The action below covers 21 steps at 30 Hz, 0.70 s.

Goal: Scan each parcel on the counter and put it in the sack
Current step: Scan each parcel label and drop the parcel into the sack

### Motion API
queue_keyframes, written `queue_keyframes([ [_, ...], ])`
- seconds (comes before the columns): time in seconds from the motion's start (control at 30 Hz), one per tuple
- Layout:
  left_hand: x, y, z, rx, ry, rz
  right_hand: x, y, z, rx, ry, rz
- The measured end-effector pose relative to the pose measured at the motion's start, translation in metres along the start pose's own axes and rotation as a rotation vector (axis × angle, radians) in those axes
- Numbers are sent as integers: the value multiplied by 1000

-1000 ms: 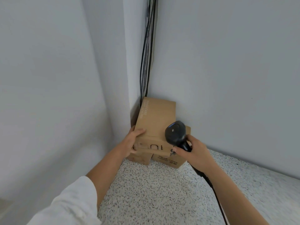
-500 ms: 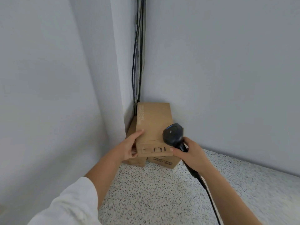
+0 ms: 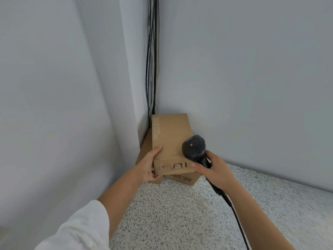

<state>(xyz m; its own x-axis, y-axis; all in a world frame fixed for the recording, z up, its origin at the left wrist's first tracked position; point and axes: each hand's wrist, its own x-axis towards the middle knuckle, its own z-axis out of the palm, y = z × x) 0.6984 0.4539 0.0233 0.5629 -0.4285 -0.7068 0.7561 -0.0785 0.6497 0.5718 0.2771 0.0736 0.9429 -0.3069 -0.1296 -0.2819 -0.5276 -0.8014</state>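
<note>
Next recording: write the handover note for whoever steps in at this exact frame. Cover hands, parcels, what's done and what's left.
Left hand grips the near left corner of the top box.
Right hand holds the scanner, whose head is over that box's near end.
The top box sits on the lower boxes in the wall corner of the counter. The sack is not in view.
Done: nothing shows a scan completed.
Left: scan the top box, sack it, then do the lower boxes.

Black cables run vert. down corner betw. two plain grey walls.
</note>
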Motion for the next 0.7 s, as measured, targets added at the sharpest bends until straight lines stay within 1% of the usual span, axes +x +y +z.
queue_keyframes([
  [0.1, -7, -10, 6, 38, 16, 56, -10, 4, -9, 11, 4, 12],
  [0.23, -20, -33, 23, 76, -13, 165, -40, 12, -27, 9, 9, 39],
  [0.37, -29, -57, 45, 209, 16, 305, -81, 26, -48, -69, 43, 49],
  [0.5, -47, -83, 75, 296, 1, 378, -126, 39, -67, -82, 85, 74],
  [0.63, -60, -119, 111, 534, 51, 460, -176, 61, -89, -64, 109, 118],
  [0.7, -65, -142, 132, 589, 44, 486, -202, 75, -103, -51, 111, 129],
])
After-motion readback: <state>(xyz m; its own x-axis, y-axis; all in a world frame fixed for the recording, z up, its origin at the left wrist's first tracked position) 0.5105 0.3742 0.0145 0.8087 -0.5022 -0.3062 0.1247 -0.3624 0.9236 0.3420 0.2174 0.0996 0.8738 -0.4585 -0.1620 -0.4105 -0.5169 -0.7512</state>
